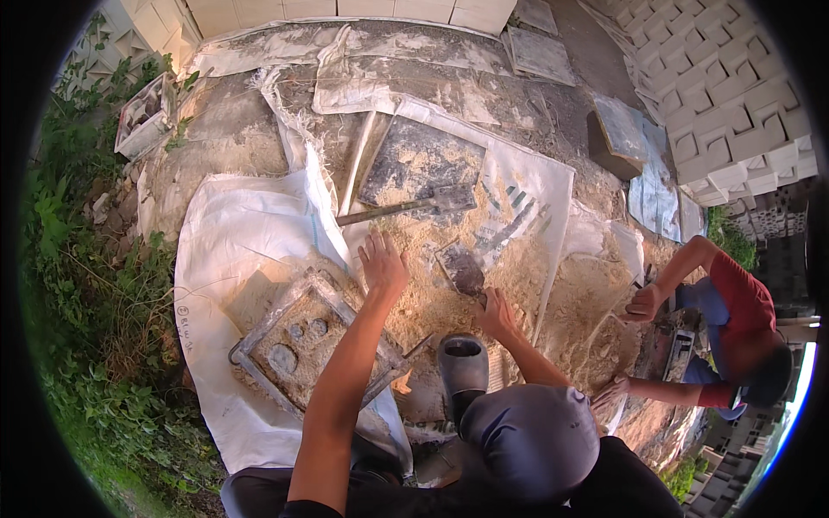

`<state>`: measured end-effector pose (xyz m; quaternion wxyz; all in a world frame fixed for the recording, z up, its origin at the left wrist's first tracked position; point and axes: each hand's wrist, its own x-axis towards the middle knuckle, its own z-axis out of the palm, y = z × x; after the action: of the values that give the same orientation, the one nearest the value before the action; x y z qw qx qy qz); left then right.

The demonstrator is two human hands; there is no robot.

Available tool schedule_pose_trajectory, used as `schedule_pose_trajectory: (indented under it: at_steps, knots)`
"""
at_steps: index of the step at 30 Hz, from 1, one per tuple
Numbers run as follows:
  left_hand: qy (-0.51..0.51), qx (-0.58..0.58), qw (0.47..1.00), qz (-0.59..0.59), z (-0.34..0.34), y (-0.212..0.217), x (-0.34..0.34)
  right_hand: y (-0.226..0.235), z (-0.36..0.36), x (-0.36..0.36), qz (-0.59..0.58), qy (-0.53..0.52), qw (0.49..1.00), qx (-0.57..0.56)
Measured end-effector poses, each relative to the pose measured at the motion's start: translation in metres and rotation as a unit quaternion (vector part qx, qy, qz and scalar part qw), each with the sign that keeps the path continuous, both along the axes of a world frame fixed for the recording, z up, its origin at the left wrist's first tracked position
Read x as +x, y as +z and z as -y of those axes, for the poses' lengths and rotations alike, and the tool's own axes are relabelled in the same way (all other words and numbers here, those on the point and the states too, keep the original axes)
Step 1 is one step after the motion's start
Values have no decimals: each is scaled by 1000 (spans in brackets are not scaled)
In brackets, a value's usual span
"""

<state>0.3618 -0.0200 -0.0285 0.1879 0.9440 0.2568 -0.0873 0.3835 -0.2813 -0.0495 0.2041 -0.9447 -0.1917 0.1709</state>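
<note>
My left hand [382,263] lies with fingers spread on the sandy ground beside the white woven sack [237,211], holding nothing. My right hand [496,315] is wrapped round the handle of a trowel [461,266], whose sand-smeared blade points forward and left over loose tan sand [427,298]. Between my left forearm and the sack's left part lies a rectangular metal frame [266,325] with sand in it. Several grey round pieces, among them a larger disc [282,358], sit in that sand; my forearm hides part of the frame.
Ahead, a long-handled tool [389,212] lies across a dark board [423,164]. My rubber boot [462,356] stands close to my right hand. At right a co-worker in a red shirt [747,298] reaches toward the sand. Plants [95,345] line the left; stacked pale blocks [721,95] rise at upper right.
</note>
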Motion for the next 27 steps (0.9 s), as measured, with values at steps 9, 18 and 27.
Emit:
schedule_pose_trajectory:
  at_steps: [9,18,27]
  knots:
    - [-336,133,925,115,7,-6,87,39,0,49,-6,-192,979,75]
    - [-407,233,882,-40,20,-3,129,31,-28,86,-75,-226,960,148]
    - [-182,150,971,-38,-36,-5,63,18,-4,76,180,-167,967,66]
